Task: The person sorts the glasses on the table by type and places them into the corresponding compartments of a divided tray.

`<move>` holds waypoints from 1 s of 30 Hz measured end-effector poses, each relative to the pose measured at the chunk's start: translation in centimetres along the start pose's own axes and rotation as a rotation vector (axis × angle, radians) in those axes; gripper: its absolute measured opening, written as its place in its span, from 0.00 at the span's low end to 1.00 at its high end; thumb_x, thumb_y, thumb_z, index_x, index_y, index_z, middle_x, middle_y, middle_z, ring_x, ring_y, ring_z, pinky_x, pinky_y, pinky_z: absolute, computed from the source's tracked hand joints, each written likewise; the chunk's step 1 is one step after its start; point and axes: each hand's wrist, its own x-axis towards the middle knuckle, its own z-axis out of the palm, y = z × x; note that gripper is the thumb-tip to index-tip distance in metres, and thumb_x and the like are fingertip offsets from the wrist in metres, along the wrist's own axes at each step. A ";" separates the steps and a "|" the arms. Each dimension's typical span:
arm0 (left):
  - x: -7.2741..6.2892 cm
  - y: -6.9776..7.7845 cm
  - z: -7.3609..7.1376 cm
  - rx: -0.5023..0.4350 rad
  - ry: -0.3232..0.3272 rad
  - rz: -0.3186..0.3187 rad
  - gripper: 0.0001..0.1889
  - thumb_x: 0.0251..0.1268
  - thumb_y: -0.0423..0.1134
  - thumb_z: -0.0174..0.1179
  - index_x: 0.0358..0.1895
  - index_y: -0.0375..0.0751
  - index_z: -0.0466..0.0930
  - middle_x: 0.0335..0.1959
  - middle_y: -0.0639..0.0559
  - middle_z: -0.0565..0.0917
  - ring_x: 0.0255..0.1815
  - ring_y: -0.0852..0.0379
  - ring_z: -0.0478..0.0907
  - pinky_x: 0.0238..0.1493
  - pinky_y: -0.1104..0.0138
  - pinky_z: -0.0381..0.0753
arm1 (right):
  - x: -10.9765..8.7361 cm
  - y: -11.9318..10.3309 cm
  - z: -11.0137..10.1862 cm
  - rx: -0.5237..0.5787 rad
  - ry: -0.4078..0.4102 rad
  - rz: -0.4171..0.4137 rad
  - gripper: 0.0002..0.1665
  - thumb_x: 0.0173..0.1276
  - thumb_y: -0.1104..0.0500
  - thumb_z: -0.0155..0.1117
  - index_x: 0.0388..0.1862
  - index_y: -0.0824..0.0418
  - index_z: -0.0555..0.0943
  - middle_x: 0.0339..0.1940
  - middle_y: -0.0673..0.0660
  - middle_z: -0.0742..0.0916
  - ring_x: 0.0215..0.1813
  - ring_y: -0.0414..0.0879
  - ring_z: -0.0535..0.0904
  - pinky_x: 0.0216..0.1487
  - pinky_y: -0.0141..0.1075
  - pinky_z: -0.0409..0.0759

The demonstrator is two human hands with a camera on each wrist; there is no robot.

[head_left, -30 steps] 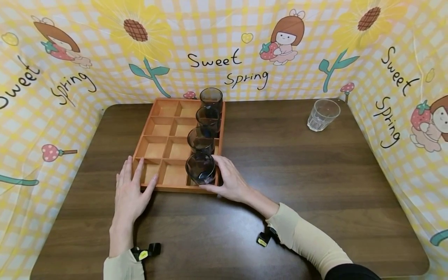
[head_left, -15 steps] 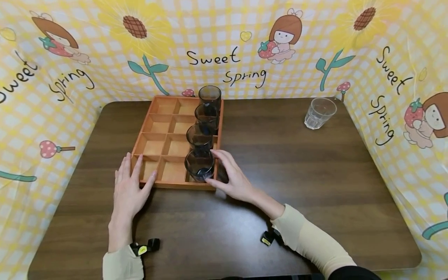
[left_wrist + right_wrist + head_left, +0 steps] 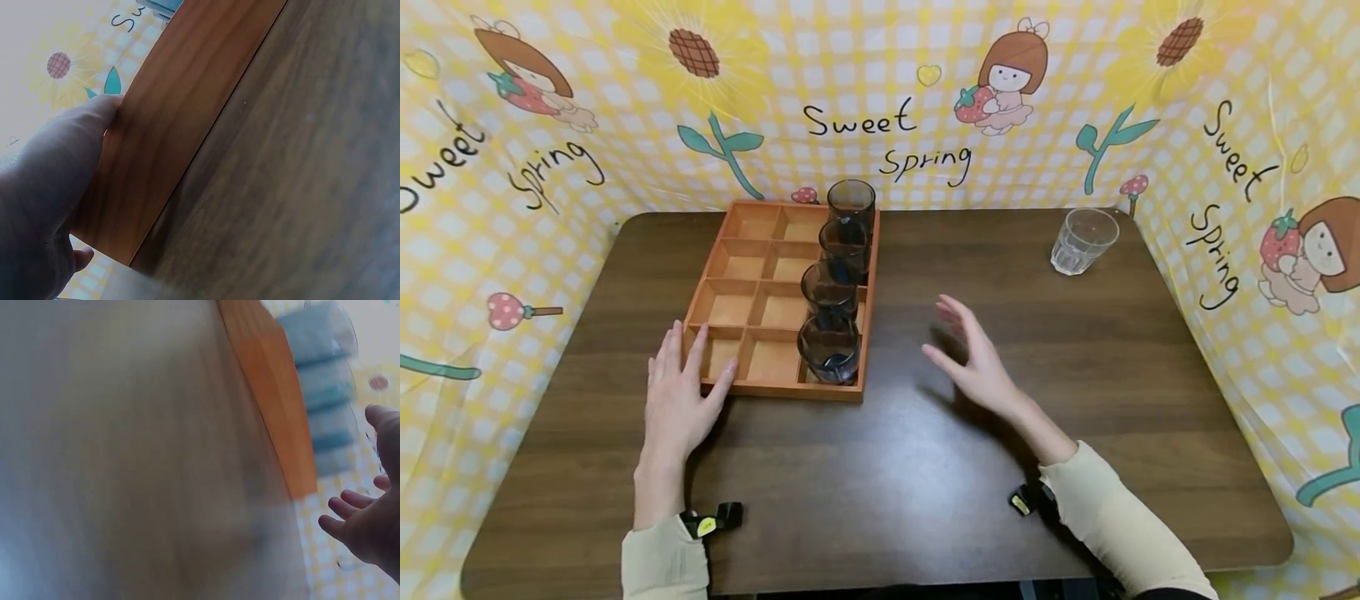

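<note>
A wooden compartment tray [image 3: 775,392] lies on the table, several dark tinted glasses [image 3: 829,350] standing in a row along its right column. My left hand [image 3: 681,400] rests at the tray's front left corner, fingers straight along the left side and thumb over the front edge. In the left wrist view the thumb touches the rim of the tray's wall [image 3: 169,106]. Off to the tray's right, my right hand [image 3: 973,358] hovers above the table with fingers spread and nothing in it. The clear glass [image 3: 1082,242] stands at the back right, apart from both hands.
The dark wood table [image 3: 970,508] carries the tray and the glasses. A yellow checked cloth [image 3: 895,75] with printed flowers encloses the back and sides. The tray's left and middle columns hold no glasses.
My right hand has let go of the front dark glass, leaving it in its compartment, and has moved right away from the tray. My left hand has stayed at the corner.
</note>
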 end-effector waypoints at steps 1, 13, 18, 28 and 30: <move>0.0 0.0 0.1 0.000 -0.002 -0.002 0.43 0.85 0.65 0.51 0.91 0.43 0.55 0.93 0.32 0.46 0.93 0.29 0.44 0.88 0.27 0.41 | 0.1 0.2 -0.7 0.003 0.023 0.012 0.48 0.75 0.68 0.73 0.87 0.67 0.61 0.81 0.75 0.74 0.84 0.68 0.71 0.86 0.63 0.66; -0.1 0.2 -0.1 -0.003 -0.005 -0.008 0.43 0.86 0.65 0.50 0.90 0.42 0.54 0.93 0.31 0.45 0.93 0.28 0.43 0.89 0.28 0.40 | 0.5 3.8 -7.7 -0.041 0.239 0.172 0.48 0.78 0.68 0.68 0.89 0.67 0.54 0.81 0.78 0.72 0.85 0.71 0.67 0.87 0.64 0.63; 0.2 0.5 0.0 -0.011 -0.003 -0.012 0.43 0.85 0.65 0.51 0.91 0.43 0.55 0.93 0.32 0.45 0.93 0.29 0.43 0.88 0.28 0.41 | 0.7 4.3 -10.3 0.020 0.339 0.262 0.54 0.82 0.65 0.64 0.92 0.64 0.41 0.83 0.76 0.73 0.84 0.67 0.70 0.89 0.58 0.65; -0.1 0.4 -0.2 -0.013 -0.008 -0.016 0.44 0.85 0.64 0.53 0.90 0.43 0.55 0.93 0.32 0.45 0.93 0.29 0.42 0.88 0.27 0.41 | 0.6 5.4 -14.1 0.024 0.499 0.472 0.56 0.84 0.52 0.63 0.93 0.57 0.37 0.85 0.68 0.73 0.83 0.58 0.73 0.84 0.38 0.72; -0.3 0.2 -0.3 -0.008 -0.006 -0.017 0.43 0.85 0.64 0.53 0.90 0.42 0.56 0.93 0.32 0.45 0.93 0.28 0.43 0.87 0.26 0.41 | 0.7 5.8 -14.6 0.046 0.500 0.525 0.57 0.83 0.50 0.62 0.94 0.54 0.36 0.88 0.68 0.68 0.86 0.60 0.69 0.86 0.40 0.69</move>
